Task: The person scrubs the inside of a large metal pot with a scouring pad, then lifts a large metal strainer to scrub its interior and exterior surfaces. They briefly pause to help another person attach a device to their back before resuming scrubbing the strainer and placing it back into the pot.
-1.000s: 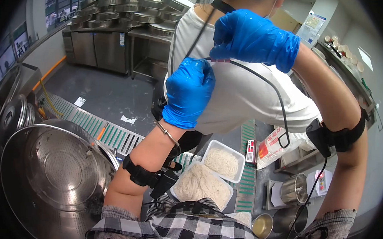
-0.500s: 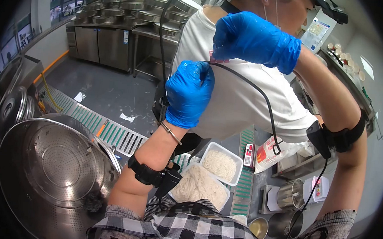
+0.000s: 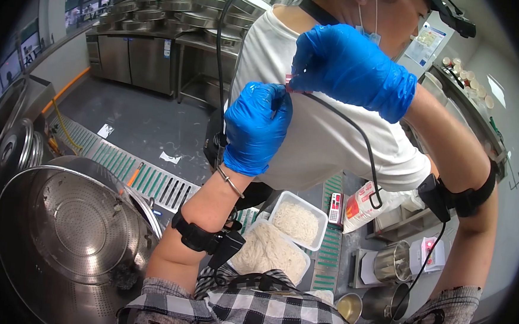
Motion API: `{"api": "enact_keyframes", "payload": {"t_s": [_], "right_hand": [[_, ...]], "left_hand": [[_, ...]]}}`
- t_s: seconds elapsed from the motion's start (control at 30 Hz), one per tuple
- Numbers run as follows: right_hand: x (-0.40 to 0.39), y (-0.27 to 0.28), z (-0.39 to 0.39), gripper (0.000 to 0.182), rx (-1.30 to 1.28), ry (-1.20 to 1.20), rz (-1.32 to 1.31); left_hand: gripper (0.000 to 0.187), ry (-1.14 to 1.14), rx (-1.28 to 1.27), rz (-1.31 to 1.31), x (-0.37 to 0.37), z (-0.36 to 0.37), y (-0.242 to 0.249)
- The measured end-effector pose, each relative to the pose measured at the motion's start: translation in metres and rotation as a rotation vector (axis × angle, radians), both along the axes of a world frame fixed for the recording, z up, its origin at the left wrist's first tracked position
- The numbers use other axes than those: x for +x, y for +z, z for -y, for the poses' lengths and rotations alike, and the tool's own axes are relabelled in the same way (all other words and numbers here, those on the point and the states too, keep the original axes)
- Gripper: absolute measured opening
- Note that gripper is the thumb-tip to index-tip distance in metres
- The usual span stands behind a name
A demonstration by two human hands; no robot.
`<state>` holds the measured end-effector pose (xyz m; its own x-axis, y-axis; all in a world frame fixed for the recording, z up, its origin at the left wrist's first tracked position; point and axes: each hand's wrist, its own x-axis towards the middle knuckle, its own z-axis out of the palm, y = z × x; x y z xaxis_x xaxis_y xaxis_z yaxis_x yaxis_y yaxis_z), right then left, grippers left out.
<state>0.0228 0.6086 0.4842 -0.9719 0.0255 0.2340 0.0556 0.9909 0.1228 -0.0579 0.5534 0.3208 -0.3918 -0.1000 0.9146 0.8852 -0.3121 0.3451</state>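
Note:
My left hand (image 3: 257,129), in a blue glove, is raised in front of a co-worker's white shirt (image 3: 320,145). Its fingers are curled in a pinch at the near end of a black cable (image 3: 356,127). Just above and to the right, my right hand (image 3: 351,66), gloved in blue too, is closed on a small pink strip (image 3: 289,82) that shows at its fingertips. The two hands almost touch there. From between them the cable arcs right and down across the shirt to a hooked bend. What lies inside the fingers is mostly hidden.
The co-worker stands close in front. Two white tubs (image 3: 324,237) of pale noodle-like strands sit below. A large perforated steel pot (image 3: 18,218) is at left, a drain grate (image 3: 111,153) crosses the floor, and steel pans (image 3: 192,3) are stacked behind. A scale (image 3: 335,208) lies at right.
My right hand has shifted slightly right and down, and more of the pink strip's edge shows at its fingertips. My left hand has barely moved and stays pinched.

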Motion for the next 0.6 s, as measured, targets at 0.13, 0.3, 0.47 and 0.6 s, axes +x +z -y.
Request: {"api": "enact_keyframes", "payload": {"t_s": [0.13, 0.3, 0.47, 0.6], "right_hand": [[0.002, -0.002, -0.005, 0.017, 0.135, 0.103, -0.028], [0.003, -0.008, -0.011, 0.022, 0.119, 0.225, -0.101], [0.0, -0.011, -0.011, 0.021, 0.082, 0.161, -0.102], [-0.001, -0.012, -0.011, 0.022, 0.11, 0.133, -0.068]], "left_hand": [[0.007, -0.008, 0.001, -0.005, -0.003, 0.0, -0.001], [0.007, -0.019, -0.012, -0.015, -0.006, 0.0, 0.001], [0.008, -0.009, -0.011, -0.027, -0.01, -0.001, 0.001], [0.009, 0.015, -0.057, -0.086, -0.012, 0.001, 0.002]]}}
